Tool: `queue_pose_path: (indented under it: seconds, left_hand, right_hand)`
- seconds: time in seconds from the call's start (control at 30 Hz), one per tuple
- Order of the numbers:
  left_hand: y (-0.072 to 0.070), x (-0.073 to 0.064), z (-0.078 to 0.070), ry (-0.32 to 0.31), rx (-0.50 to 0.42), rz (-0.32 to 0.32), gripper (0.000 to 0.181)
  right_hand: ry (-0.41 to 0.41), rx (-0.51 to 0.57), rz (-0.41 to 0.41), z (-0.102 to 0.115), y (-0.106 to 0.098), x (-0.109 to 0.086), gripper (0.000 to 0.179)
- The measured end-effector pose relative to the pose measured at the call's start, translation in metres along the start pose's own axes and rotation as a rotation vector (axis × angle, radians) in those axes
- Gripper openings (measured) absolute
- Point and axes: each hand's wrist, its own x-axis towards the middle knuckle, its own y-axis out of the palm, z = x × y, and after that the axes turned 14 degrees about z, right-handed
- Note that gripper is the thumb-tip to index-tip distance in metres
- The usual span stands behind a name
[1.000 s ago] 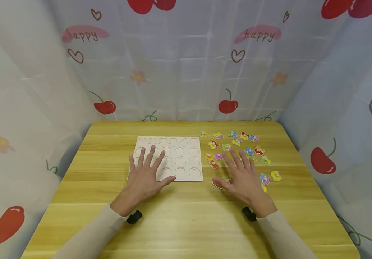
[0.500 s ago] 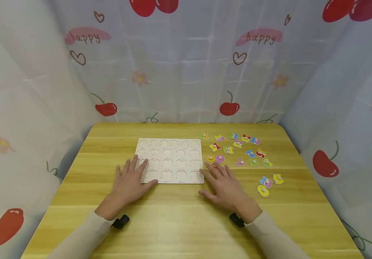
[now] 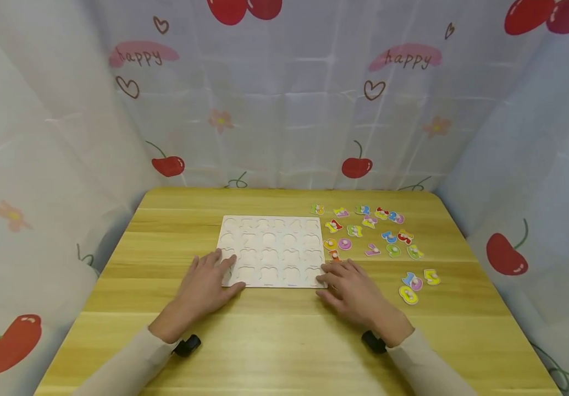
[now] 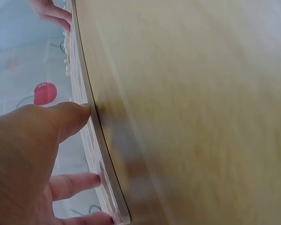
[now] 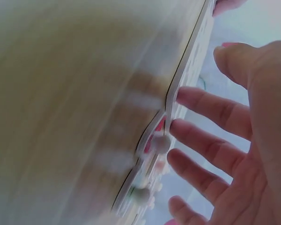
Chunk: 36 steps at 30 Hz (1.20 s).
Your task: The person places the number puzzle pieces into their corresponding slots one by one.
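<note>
A pale puzzle board (image 3: 269, 242) with rows of shallow number-shaped recesses lies on the wooden table. My left hand (image 3: 205, 287) rests at its near left corner. In the left wrist view, the thumb tip touches the board's side edge (image 4: 91, 123) and the other fingertips lie on its top. At the near right corner is my right hand (image 3: 355, 289), fingers spread and fairly straight, fingertips on or right at the board's edge. Beside those fingers, the right wrist view shows a red knobbed piece (image 5: 154, 136) and another knobbed piece (image 5: 139, 194), both mostly hidden by the hand in the head view.
Several colourful knobbed number pieces lie scattered to the board's right, including a yellow zero (image 3: 408, 295), a yellow five (image 3: 431, 276) and a pink piece (image 3: 344, 244) close to the board. Printed curtains (image 3: 284, 110) enclose the table (image 3: 264, 341) at the back and sides.
Both hands have come down from above the board and the pieces to the board's near corners. Over the last half second the board has slid slightly right and towards me. The head view has shifted a little.
</note>
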Motion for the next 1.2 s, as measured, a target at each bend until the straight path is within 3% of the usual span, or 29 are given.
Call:
queue_pose_path:
  seconds: [0.23,0.43,0.53,0.67,0.83,1.2]
  left_hand:
    - [0.003,-0.003,-0.013,0.057,0.024,-0.019,0.071]
    - [0.006,-0.005,-0.02,0.07,0.039,-0.024,0.071]
    - [0.006,-0.004,-0.02,0.062,0.045,-0.024,0.071]
    - [0.007,-0.003,-0.019,0.06,0.05,-0.026,0.07]
    - [0.006,-0.002,-0.018,0.056,0.032,-0.034,0.071]
    - [0.006,-0.003,-0.016,0.043,0.009,-0.001,0.073]
  right_hand:
    - [0.014,-0.002,-0.055,-0.012,-0.001,-0.008,0.017]
    - [-0.048,-0.035,-0.135,-0.022,-0.008,-0.005,0.006]
    - [-0.068,0.001,-0.199,-0.031,-0.015,0.002,0.006]
    - [0.056,0.104,-0.265,-0.048,-0.026,0.013,0.015]
    - [0.278,0.163,-0.241,-0.073,-0.037,0.028,0.025]
    - [0.355,0.239,-0.134,-0.101,-0.034,0.05,0.017]
